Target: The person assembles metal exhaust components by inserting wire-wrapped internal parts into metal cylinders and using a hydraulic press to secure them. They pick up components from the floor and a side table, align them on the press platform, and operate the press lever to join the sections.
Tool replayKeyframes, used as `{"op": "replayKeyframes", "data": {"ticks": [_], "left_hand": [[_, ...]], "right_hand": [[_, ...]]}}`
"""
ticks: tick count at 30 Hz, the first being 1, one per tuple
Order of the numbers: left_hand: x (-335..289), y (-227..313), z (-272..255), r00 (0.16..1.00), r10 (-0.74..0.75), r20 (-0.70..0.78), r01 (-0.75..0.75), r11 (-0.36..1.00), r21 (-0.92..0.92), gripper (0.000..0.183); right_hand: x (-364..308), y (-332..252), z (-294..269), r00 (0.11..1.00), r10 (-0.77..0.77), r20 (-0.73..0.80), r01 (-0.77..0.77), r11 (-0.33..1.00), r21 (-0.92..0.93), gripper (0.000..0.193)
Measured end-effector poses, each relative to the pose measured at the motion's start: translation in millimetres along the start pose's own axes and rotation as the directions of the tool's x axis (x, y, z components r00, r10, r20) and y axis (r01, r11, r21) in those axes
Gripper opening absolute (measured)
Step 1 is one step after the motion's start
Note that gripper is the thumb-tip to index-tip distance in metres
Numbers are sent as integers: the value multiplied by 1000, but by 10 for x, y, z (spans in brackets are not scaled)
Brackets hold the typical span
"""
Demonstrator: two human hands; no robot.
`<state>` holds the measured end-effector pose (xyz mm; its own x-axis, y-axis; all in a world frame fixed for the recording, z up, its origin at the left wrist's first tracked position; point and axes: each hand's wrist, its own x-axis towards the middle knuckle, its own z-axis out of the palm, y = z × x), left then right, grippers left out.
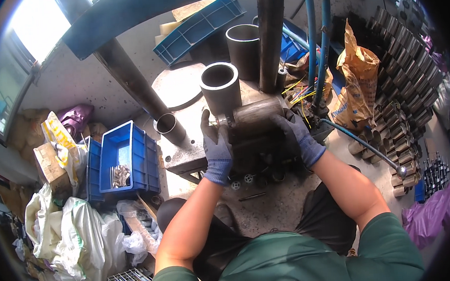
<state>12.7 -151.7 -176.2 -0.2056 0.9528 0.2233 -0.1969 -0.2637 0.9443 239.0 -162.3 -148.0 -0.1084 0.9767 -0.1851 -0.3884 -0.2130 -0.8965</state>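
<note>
A dark metal cylinder lies on its side at the front of the press table, tilted slightly up to the right. My right hand, in a grey-blue glove, grips its right end from below. At the left end sits a small, shiny metal part. My left hand, gloved the same way, has its thumb and fingers around this part; its exact shape is partly hidden. Just behind stands a thick-walled steel tube, upright. A shorter tube stands left of my left hand.
Steel posts rise from the table. Another tall tube and a round plate are behind. A blue crate and white sacks lie left. Stacked metal tubes, a paper sack and a blue lever are right.
</note>
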Motion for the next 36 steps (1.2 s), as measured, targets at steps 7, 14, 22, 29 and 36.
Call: {"op": "replayKeyframes", "data": {"ticks": [7,14,22,29,36], "left_hand": [[0,98,-237,996,-79,-38,78,996,-35,58],[58,304,-497,977,201,67,-202,979,5,56],[52,748,-350,728,614,306,-668,533,519,28],[-192,877,-306,944,116,310,-154,983,101,55],[-196,707,-156,734,417,536,-450,890,-75,56]], "right_hand": [[122,-67,-127,999,-23,-24,25,991,129,37],[106,-167,-197,913,-371,-169,298,889,-347,32],[50,-482,59,587,-679,441,568,-44,-822,53],[-424,-324,197,957,-280,72,287,899,-331,21],[-626,-191,338,888,360,286,-310,928,-204,50]]}}
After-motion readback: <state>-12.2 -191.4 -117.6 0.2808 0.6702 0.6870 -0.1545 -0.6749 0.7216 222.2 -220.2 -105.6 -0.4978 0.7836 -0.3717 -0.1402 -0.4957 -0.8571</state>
